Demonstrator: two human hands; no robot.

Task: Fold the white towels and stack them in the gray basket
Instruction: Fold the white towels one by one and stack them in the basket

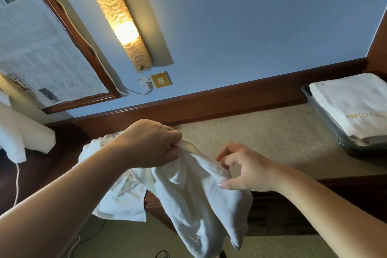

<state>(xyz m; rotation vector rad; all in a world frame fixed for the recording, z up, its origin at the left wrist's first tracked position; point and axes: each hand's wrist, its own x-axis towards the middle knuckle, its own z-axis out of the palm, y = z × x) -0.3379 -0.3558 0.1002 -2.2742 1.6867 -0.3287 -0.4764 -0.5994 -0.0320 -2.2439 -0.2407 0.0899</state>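
A crumpled white towel (196, 201) hangs in the air in front of the beige tabletop (261, 134). My left hand (155, 144) grips its top edge in a fist. My right hand (245, 172) pinches the same edge further right between thumb and fingers, the other fingers spread. More white towel cloth (123, 201) lies bunched under my left forearm and droops over the table's front edge. The gray basket (326, 123) stands at the far right of the table with a folded white towel (354, 102) bearing gold lettering on top.
Another white towel (23, 132) lies on the dark surface at the left. A wooden ledge (219, 98) runs along the blue wall behind the table. A lit wall lamp (117, 16), a socket (161, 79) and a framed mirror (69, 25) hang above.
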